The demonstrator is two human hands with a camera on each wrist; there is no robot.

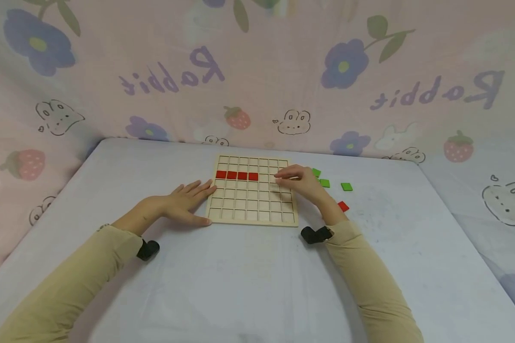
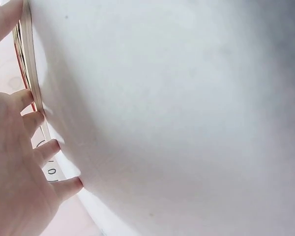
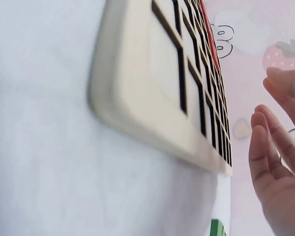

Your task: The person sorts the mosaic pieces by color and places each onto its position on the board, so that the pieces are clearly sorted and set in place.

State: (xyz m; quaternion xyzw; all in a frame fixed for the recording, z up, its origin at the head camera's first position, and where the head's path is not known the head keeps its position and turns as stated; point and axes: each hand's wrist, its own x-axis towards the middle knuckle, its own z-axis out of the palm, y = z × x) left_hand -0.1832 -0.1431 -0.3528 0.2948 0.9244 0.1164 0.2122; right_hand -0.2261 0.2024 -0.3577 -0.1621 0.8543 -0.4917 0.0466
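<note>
Splaying its fingers, the left hand point(image 1: 182, 202) is touching one side of the wooden grid board point(image 1: 253, 223), which is lying flat on the counter point(image 1: 240, 281) between the two hands. Opposite, the right hand point(image 1: 302, 183) is hovering over the board's columns on its own side, thumb and fingers bent but standing apart, nothing showing between them! Four red square tiles point(image 1: 231, 175) are sitting in one row, starting just past the left fingertips and running toward the right hand.

Now the danger: a loose red tile point(image 1: 343, 206) is lying just beside the right wrist, so a careless forearm swing could be sending it skidding. Green tiles point(image 1: 324, 183) are waiting on the right hand's outer side, one partly hidden behind it, and a low sweep could be scattering them. The left hand is only touching one side, so a hard nudge from the right could be twisting the board. And any tile coming in tilted could be snagging on those dividers!
</note>
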